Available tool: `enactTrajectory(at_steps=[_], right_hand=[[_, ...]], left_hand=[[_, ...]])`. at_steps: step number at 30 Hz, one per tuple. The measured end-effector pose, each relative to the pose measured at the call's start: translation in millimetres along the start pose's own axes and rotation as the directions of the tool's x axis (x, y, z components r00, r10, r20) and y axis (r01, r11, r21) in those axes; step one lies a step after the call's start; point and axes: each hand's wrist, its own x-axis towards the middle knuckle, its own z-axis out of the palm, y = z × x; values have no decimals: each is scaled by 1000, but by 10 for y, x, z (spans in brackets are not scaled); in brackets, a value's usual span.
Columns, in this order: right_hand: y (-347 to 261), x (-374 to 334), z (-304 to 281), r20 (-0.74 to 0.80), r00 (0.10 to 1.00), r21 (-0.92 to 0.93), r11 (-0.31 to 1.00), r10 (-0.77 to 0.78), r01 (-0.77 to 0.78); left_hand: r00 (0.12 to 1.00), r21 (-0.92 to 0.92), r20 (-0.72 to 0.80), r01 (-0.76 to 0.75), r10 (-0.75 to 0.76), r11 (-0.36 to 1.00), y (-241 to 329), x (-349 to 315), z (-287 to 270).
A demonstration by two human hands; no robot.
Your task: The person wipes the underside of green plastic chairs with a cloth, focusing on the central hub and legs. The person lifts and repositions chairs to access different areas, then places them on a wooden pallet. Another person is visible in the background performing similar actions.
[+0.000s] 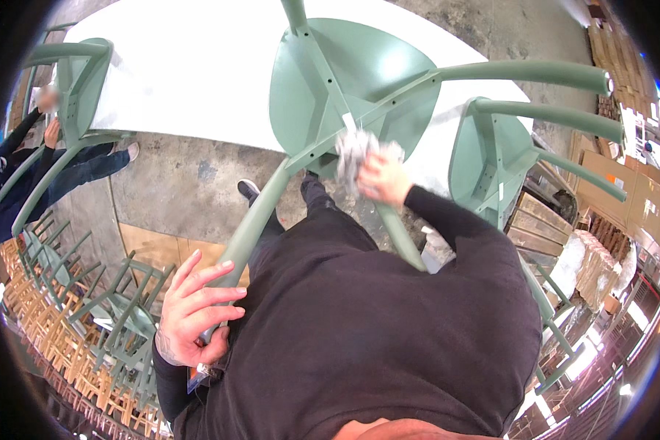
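Note:
A green stool (411,110) lies upside down on a white-topped table (191,73), its legs sticking up and outward. My right hand (385,178) is closed on a crumpled grey-white rag (353,150), pressed against the stool's underframe near where a leg joins it. Motion blurs the rag and the fingers a little. Around the near left leg of that stool, my left hand (202,308) rests with the thumb on one side and the fingers stretched and spread over the other. A small white label shows on the frame just above the rag.
Another upturned green stool (491,154) stands close on the right; one more (81,95) is at the left, with a person (48,158) handling it. Several green stools (128,315) and bare wooden frames (59,345) stack at lower left. Cardboard boxes (623,187) stand at right.

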Motion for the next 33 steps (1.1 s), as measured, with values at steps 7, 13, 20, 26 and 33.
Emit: enactTrajectory(at_steps=[7,13,20,26,33], right_hand=[[508,-179,-206,302,815,531,623,495,-575],[1359,309,-427,-618,424,-24,524,662,-851],[528,480,-134,-470,768,-148,819,434,-554],[1502,293,-417,-559,564,-182,574,607,-798],[-135,793,480,-296,803,-34,835,517,-549]], left_hand=[[996,-32,-90,24,-27,999,19,-21,68],[994,-14,-101,38,-39,999,64,29,76],[997,-30,-72,35,-37,999,92,50,53],[997,-25,-64,42,-44,999,83,32,46],[997,-59,-58,-55,51,997,32,59,26]])
